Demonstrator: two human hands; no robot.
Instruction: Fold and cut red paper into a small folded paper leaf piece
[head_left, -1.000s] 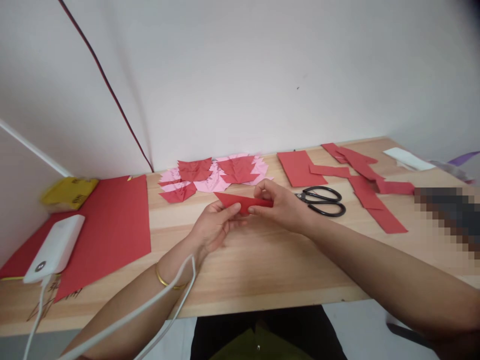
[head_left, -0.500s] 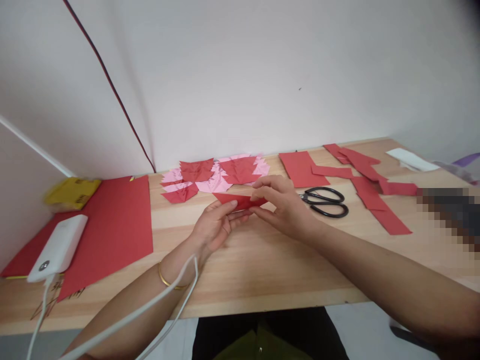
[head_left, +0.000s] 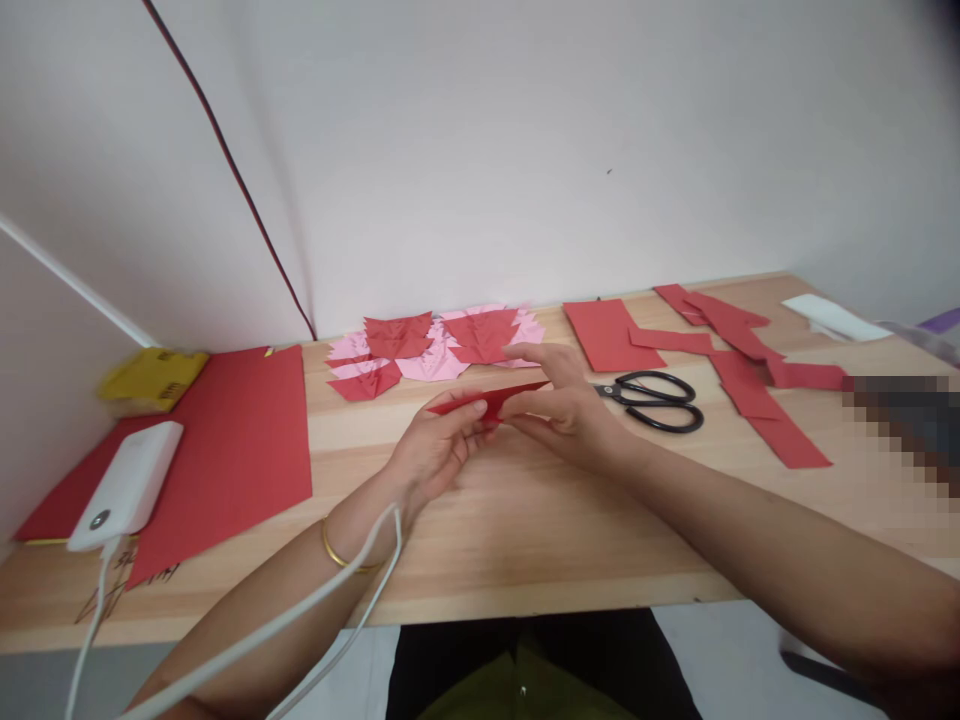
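Note:
A folded piece of red paper [head_left: 487, 400] is held just above the wooden table [head_left: 525, 530], seen almost edge-on. My left hand [head_left: 435, 455] pinches its left end between thumb and fingers. My right hand [head_left: 562, 400] grips the right end from below, with the index finger stretched out over the paper. A gold bangle [head_left: 334, 550] circles my left wrist. Behind the hands lie several folded red and pink paper shapes [head_left: 435, 350] in a row near the wall.
Black scissors [head_left: 652, 400] lie right of my right hand. Red paper strips [head_left: 742, 390] and a red sheet [head_left: 611, 335] sit further right. A large red sheet [head_left: 225, 450], a white power bank [head_left: 127, 485] with cable and a yellow packet [head_left: 154, 375] are at the left.
The red paper has tipped from facing me to nearly edge-on. My right index finger has lifted and stretched out above it. The view has shifted slightly.

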